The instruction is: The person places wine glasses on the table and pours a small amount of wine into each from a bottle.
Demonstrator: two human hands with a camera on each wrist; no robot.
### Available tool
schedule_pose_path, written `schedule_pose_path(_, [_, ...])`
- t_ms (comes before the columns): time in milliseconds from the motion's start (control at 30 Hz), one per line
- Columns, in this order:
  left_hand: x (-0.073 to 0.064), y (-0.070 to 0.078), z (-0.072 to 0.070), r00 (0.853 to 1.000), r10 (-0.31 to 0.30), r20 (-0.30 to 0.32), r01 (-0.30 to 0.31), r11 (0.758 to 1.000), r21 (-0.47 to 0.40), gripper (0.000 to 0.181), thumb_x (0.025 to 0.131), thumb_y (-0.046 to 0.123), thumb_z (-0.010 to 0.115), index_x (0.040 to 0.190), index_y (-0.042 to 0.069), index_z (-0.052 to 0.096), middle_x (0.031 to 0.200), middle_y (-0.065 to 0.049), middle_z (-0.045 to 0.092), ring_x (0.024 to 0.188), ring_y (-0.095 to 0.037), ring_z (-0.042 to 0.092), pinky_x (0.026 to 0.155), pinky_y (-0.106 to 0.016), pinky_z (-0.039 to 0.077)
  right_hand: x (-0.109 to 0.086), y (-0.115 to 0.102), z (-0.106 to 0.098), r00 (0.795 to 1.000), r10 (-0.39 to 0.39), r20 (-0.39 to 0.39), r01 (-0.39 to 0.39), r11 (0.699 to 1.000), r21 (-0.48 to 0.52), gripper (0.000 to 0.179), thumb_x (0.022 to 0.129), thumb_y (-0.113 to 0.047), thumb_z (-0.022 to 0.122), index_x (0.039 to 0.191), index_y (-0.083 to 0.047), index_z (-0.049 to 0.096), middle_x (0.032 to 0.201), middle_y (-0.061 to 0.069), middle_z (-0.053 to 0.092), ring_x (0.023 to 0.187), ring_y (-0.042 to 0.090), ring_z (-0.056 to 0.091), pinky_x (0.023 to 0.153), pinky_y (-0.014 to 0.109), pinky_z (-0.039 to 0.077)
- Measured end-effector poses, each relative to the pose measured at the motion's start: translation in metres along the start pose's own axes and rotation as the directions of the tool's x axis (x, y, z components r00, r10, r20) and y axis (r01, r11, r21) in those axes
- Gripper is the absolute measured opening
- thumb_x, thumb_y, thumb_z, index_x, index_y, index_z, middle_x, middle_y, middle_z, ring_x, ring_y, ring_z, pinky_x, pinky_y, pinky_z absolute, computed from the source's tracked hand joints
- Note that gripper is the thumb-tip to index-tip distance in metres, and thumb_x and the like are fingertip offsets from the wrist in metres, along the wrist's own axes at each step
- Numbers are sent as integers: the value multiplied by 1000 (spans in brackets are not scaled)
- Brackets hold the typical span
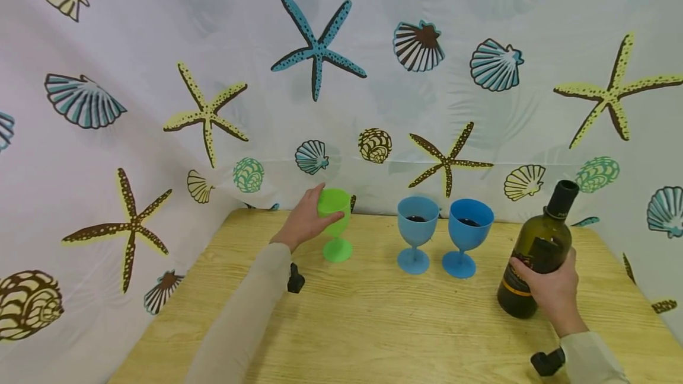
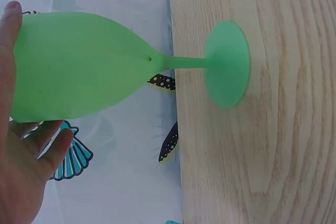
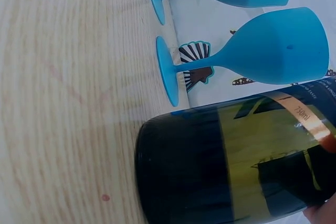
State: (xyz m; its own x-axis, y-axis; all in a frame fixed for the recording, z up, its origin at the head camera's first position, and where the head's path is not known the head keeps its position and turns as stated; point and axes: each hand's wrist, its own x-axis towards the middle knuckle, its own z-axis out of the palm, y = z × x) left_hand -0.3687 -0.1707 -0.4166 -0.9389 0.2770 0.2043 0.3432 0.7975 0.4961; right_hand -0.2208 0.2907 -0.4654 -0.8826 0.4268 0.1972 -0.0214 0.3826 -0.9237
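My left hand holds a green plastic goblet by its bowl, thumb across the near side and fingers round the far side. In the left wrist view the goblet's foot is at the tabletop. My right hand grips a dark green wine bottle round its lower body. The bottle leans a little to the right, its uncapped mouth up. Between the hands stand a light blue goblet and a deeper blue goblet, both with dark liquid inside.
A wooden table lies under everything. Behind and at both sides hangs a white curtain printed with starfish and shells, right at the table's back edge. The bottle's base is close to the deeper blue goblet in the right wrist view.
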Motion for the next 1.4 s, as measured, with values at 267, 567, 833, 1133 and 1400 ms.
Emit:
schedule_pose_path(267, [-2, -1, 2, 1000, -25, 4, 25, 998, -51, 99, 82, 68, 55, 151, 7, 18, 149, -16, 27, 135, -32, 29, 107, -49, 29, 0, -1, 0, 1000, 12, 8, -12, 1000, 1, 95, 81, -30, 76, 147, -8, 11, 141, 26, 34, 125, 45, 37, 100, 61, 31])
schedule_pose_path(567, [-8, 2, 7, 999, -22, 24, 24, 996, -83, 98, 82, 68, 54, 149, 5, 21, 148, -16, 30, 133, -31, 32, 107, -48, 29, -1, -2, -1, 1000, 14, 17, -14, 1000, -4, 96, 81, -30, 76, 147, -9, 10, 140, 27, 34, 124, 45, 37, 99, 61, 31])
schedule_pose_path(833, [-21, 13, 11, 999, 11, 34, -7, 993, -120, 92, 84, 64, 56, 149, 7, 22, 146, -16, 31, 132, -32, 34, 105, -48, 31, -1, -1, -1, 1000, 18, 11, -18, 1000, -13, 96, 81, -30, 76, 147, -8, 10, 140, 27, 34, 124, 45, 37, 99, 61, 32])
schedule_pose_path(1133, [-33, 26, 18, 997, 59, 42, -52, 985, -162, 87, 86, 55, 60, 149, 8, 23, 149, -14, 29, 134, -32, 31, 106, -49, 30, 1, -3, -1, 1000, 12, 15, -12, 1000, 0, 95, 81, -31, 75, 147, -9, 10, 141, 26, 33, 125, 45, 37, 100, 61, 31])
schedule_pose_path(1400, [-43, 39, 25, 994, 100, 40, -91, 978, -187, 83, 88, 47, 62, 149, 7, 24, 148, -15, 32, 133, -31, 33, 106, -48, 30, 0, -3, -1, 999, 38, 21, -38, 999, -25, 96, 81, -33, 75, 148, -9, 9, 142, 27, 32, 127, 46, 35, 101, 61, 30])
